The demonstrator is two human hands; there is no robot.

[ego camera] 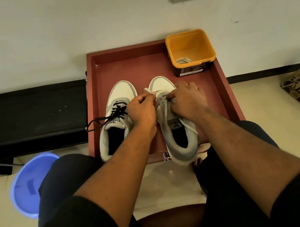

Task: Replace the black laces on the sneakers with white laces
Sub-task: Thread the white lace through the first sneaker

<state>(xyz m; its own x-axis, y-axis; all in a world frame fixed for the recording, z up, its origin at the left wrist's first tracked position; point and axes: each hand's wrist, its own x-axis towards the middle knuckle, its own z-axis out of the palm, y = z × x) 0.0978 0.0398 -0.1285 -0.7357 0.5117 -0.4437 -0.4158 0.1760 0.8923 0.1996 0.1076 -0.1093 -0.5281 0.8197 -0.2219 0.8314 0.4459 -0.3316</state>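
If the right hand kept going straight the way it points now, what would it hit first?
The right hand points left across the right sneaker, so it would likely meet the left hand first; depth between them is unclear.

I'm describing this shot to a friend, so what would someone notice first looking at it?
First, the two hands, left hand and right hand, meeting over the right sneaker at the middle of the red tray, working a white lace into it. Beside it, the left sneaker has its black lace in. An orange tub stands in the tray's far right corner.
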